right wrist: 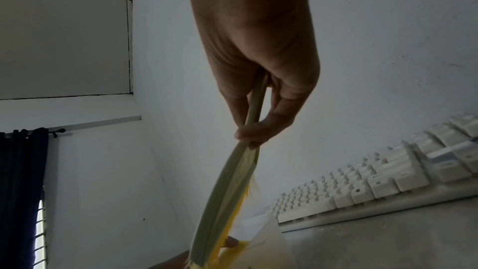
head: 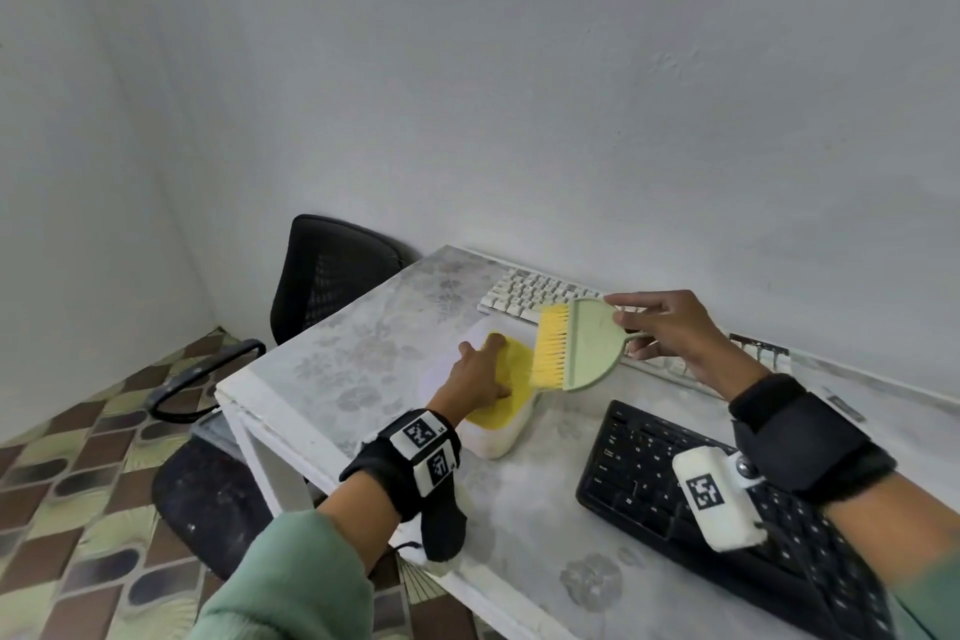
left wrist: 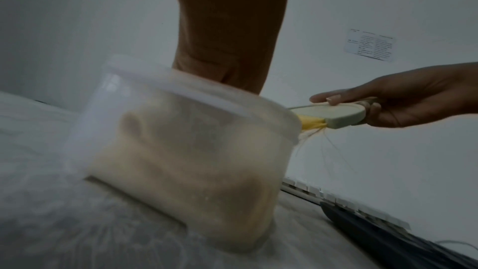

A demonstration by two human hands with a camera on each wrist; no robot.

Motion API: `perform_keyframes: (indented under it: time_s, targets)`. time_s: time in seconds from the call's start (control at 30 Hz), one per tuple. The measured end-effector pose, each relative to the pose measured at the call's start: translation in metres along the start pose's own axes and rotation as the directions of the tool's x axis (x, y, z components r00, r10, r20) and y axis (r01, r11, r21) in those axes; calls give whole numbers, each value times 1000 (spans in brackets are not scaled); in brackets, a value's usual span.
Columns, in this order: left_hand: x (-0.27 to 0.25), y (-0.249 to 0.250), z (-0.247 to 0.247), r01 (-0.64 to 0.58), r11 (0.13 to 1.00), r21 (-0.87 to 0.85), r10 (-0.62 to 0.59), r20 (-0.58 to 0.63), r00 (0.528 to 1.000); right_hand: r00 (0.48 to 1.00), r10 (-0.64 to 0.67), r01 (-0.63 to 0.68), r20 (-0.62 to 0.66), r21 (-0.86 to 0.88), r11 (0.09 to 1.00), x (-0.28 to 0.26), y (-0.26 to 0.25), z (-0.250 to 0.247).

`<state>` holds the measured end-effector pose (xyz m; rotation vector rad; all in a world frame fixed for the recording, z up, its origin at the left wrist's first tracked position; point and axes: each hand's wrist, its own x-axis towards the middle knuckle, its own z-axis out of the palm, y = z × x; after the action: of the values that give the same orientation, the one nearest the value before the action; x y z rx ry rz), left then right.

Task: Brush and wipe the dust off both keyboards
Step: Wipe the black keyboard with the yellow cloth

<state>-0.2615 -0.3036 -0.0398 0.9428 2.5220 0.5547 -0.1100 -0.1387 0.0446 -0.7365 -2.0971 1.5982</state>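
1. Right now the right hand (head: 670, 333) grips the thin handle of a brush (head: 576, 348), thumb on top and fingers curled beneath it, holding it in the air above the surface (head: 374, 327).
2. Its pale green head carries yellow bristles (head: 550, 346) that point left and down, hanging just over the tub (head: 493, 437).
3. Meanwhile the left hand (head: 480, 377) reaches down into that milky plastic tub, its fingers (head: 493, 343) lying on a yellow cloth (head: 511, 369) inside; whether they pinch the cloth or only press on it I cannot tell.
4. Seen from the left wrist, the tub (left wrist: 181, 150) looks tilted on the surface, with the cloth a blurred pale mass behind its wall.
5. Beyond the tub, a white keyboard (head: 535, 294) lies along the far edge near the wall, partly behind the brush and right hand.
6. Closer in, a black keyboard (head: 654, 463) lies on the right, beside the tub and under the right forearm.
7. Off the left edge of the surface stands a black chair (head: 322, 276) on a patterned floor (head: 78, 457).
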Motion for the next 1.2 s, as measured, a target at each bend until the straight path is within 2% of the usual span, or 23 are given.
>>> perform_keyframes:
  time_s: [0.1, 0.17, 0.4, 0.57, 0.7, 0.83, 0.93, 1.0, 1.1, 1.2]
  targets:
    - [1, -1, -11, 2, 998, -64, -2, 13, 1000, 1000, 8, -8, 1, 20, 1000, 1, 0, 1]
    - [0, -1, -21, -17, 995, -99, 15, -19, 1000, 1000, 11, -11, 4, 44, 999, 0, 1, 2]
    - [-20, -8, -67, -47, 981, -189, -2, -254, 967, 998, 45, -50, 39, 146, 988, 2, 8, 23]
    - [-38, -11, -92, -55, 972, -228, -27, -342, 939, 985, 119, -136, 126, 142, 980, -1, 22, 55]
    - [-48, -4, -91, -56, 973, -223, -19, -320, 947, 977, 131, -149, 170, 98, 984, -6, 34, 71]
    - [-52, 3, -79, -66, 972, -227, -1, -282, 959, 982, 74, -68, 171, -39, 997, -10, 35, 69]
    - [-51, 16, -71, -88, 963, -256, 20, -259, 966, 993, -70, 92, 91, -258, 962, -17, 32, 54]
    - [-50, 31, -65, -132, 949, -287, 60, -247, 967, 985, -169, 170, 32, -324, 931, -27, 28, 37]
    - [-46, 65, -51, -215, 917, -336, 153, -201, 968, 979, -196, 174, -52, -283, 943, -47, 23, 10]
    - [-42, 112, -23, -311, 868, -386, 287, -120, 950, 977, -152, 109, -147, -260, 959, -73, 28, -24]
